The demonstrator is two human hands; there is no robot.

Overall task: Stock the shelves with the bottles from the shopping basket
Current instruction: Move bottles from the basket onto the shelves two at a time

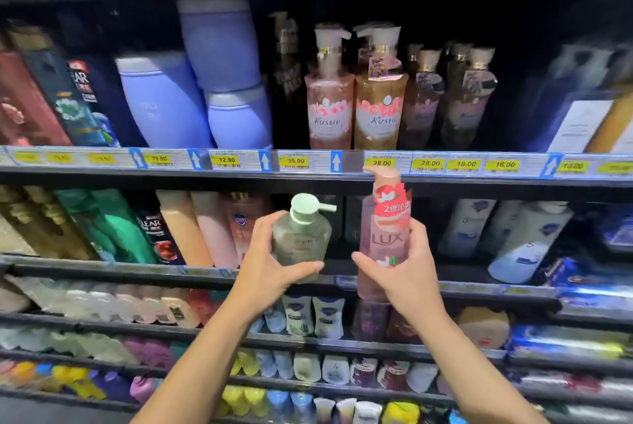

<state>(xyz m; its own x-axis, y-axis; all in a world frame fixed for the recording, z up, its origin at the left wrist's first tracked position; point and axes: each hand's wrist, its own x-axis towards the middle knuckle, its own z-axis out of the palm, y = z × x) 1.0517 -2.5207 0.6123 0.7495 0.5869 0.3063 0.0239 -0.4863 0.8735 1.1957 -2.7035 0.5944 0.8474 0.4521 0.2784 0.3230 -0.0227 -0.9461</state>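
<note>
1. My left hand (265, 262) wraps the squat grey-green pump bottle (301, 238); its sideways nozzle could snag neighbouring bottles.
2. My right hand (407, 273) clasps the tall pink plastic pump bottle (385, 235) before the middle shelf (479, 286); its top may clip the price rail (308, 161).

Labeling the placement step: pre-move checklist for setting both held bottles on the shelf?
1. Left hand grips the squat translucent grey pump bottle: ok.
2. Right hand grips the tall pink LUX pump bottle: ok.
3. Both bottles upright: ok, slight tilt.
4. Dark gap on the black shelf behind the bottles is free: cannot tell.
5. Matching price tag: cannot tell.
</note>
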